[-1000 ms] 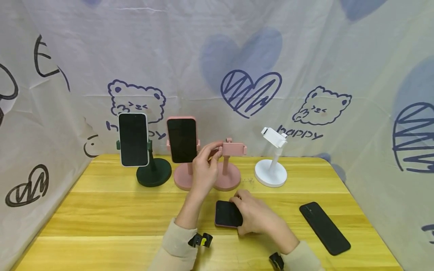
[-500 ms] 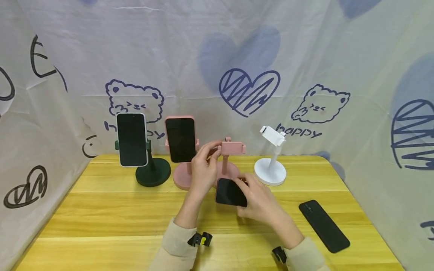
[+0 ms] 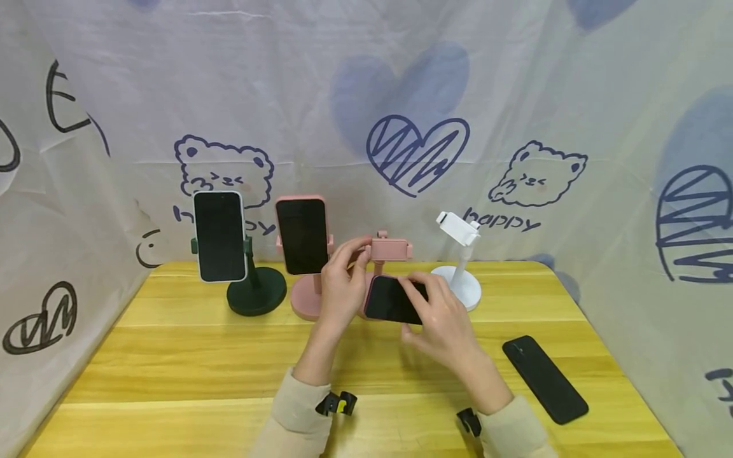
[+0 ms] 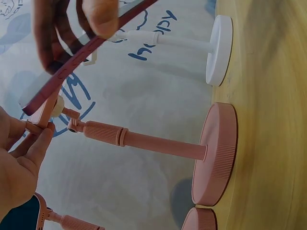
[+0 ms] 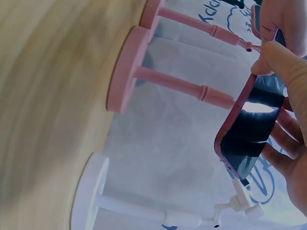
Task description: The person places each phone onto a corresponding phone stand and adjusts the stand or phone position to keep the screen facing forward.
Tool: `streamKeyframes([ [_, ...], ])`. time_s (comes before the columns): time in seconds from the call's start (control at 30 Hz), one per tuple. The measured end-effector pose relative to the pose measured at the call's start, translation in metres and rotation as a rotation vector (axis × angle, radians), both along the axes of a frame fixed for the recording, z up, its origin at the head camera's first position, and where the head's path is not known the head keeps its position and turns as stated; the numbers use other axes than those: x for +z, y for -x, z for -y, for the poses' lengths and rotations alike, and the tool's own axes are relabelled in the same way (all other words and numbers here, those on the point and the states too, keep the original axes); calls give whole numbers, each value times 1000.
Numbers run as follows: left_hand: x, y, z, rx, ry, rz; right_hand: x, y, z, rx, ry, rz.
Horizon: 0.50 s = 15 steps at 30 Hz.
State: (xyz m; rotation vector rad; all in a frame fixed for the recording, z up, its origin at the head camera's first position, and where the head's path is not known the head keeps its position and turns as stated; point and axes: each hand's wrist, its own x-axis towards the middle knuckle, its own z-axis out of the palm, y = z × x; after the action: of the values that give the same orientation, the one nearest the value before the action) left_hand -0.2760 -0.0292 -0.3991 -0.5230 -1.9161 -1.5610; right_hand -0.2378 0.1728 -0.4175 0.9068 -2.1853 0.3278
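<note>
My left hand (image 3: 343, 280) pinches the left end of the clamp (image 3: 390, 249) on the second pink phone stand (image 4: 163, 146). My right hand (image 3: 446, 318) grips a smartphone (image 3: 392, 300) by its long edges, thumb on one and fingers on the other. Its dark screen faces me and its frame is reddish pink (image 5: 235, 112). The phone is raised off the table, lying sideways just in front of the stand's post and below the clamp in the head view. It hides much of the stand's round base there.
To the left, a green stand (image 3: 256, 292) holds a white-framed phone (image 3: 220, 236), and another pink stand (image 3: 306, 299) holds a pink-framed phone (image 3: 302, 235). A white stand (image 3: 458, 229) is on the right. A black phone (image 3: 545, 380) lies face down on the wooden table (image 3: 189, 375).
My right hand has lifted the phone off the table and carried it away from me, up toward the pink clamp. My left hand has stayed at the clamp.
</note>
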Motion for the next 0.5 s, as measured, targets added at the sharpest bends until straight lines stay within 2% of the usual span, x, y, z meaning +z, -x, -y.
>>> streamKeyframes([
  [0.3,3,-2,1,9,54,-11,8,0,0,-23,45,-42],
  [0.4,6,-3,1,17,83,-48,11,-2,0,-27,53,-44],
  [0.5,10,-6,1,46,105,-121,12,-3,-1,-30,56,-37],
])
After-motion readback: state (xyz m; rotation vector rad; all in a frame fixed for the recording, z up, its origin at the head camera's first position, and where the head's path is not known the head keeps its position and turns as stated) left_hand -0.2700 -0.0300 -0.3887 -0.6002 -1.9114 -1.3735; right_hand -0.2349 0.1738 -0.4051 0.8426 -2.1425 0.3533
